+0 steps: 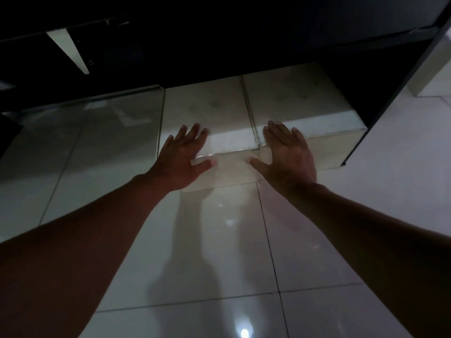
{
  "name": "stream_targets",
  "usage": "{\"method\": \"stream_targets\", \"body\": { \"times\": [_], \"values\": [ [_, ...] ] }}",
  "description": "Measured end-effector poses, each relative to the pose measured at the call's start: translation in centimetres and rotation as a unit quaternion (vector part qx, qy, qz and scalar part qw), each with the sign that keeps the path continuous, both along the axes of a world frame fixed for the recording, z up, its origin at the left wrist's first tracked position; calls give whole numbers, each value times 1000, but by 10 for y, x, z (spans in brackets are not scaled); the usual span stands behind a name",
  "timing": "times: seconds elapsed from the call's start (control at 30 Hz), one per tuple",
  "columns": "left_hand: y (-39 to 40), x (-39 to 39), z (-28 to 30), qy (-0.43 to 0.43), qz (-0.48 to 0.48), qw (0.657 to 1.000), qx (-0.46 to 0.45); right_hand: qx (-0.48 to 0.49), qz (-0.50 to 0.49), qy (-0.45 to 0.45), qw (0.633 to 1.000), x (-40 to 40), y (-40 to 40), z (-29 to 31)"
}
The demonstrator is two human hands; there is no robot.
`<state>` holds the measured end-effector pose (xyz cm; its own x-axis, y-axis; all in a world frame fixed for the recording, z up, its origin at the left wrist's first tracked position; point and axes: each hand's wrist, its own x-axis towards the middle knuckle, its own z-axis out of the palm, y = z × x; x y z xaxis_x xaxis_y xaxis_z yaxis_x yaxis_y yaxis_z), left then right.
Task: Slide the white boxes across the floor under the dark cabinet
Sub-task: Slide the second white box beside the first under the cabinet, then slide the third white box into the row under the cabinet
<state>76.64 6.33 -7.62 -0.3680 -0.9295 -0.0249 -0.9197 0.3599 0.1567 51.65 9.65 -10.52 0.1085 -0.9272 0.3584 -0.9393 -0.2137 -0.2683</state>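
Two white boxes stand side by side on the tiled floor, their far ends under the dark cabinet (219, 45). My left hand (181, 157) lies flat, fingers spread, against the near edge of the left white box (205, 106). My right hand (288, 152) lies flat in the same way on the near edge of the right white box (297, 98). Neither hand grips anything. A narrow seam runs between the two boxes. The boxes' rear parts are lost in shadow.
The cabinet's dark side panel (400, 93) stands just right of the right box. A pale slanted bracket (70, 50) shows in the dark upper left. Glossy white floor tiles (219, 240) spread toward me. The floor left of the boxes reflects the cabinet.
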Motion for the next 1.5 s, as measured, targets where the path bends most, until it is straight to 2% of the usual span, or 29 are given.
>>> {"method": "stream_targets", "body": {
  "times": [0.33,0.47,0.57,0.73,0.93,1.1,1.27,1.5],
  "values": [
    [-5,2,-4,16,-3,1000,-13,-13,-15,-15,1000,4,1,-3],
    [2,-4,-3,15,26,1000,-5,26,-6,-19,999,4,2,2],
    [19,-25,2,78,51,995,-40,28,7,-48,998,0,12,14],
    [47,-76,36,179,15,971,-159,-8,-20,-90,996,-24,47,43],
    [67,-144,99,217,-36,962,-161,-36,-82,-86,992,-86,97,107],
    [84,-221,149,204,-111,962,-146,-75,-135,-59,986,-156,128,173],
    [88,-299,199,218,-147,955,-134,-86,-173,-62,979,-227,134,229],
    [67,-408,242,213,-158,956,-124,-84,-194,-75,975,-332,112,269]
  ]
}}
